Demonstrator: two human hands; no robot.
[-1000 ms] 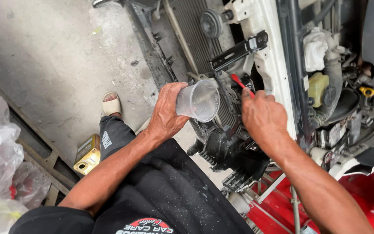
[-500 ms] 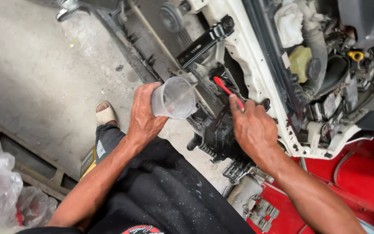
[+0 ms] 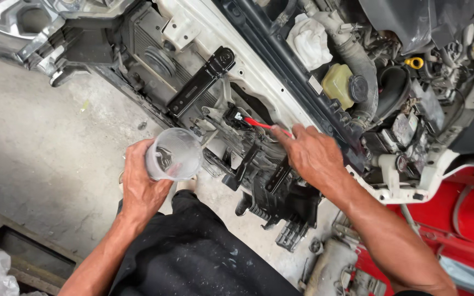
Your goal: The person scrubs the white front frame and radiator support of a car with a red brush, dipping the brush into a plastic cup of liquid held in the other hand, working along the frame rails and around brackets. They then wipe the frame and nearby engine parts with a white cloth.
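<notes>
- The left hand (image 3: 140, 183) is wrapped around a clear plastic cup (image 3: 174, 154), tilted on its side above the floor.
- The right hand (image 3: 315, 156) pinches a red tube (image 3: 264, 125) (thin, straw-like) at the car's front (image 3: 237, 71).

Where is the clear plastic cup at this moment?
The clear plastic cup is left of centre, held by the left hand, beside the black engine parts.

Clear smooth plastic cup (image 3: 174, 154), matt black cloth trousers (image 3: 193, 257), rough grey concrete floor (image 3: 39, 148)
</notes>
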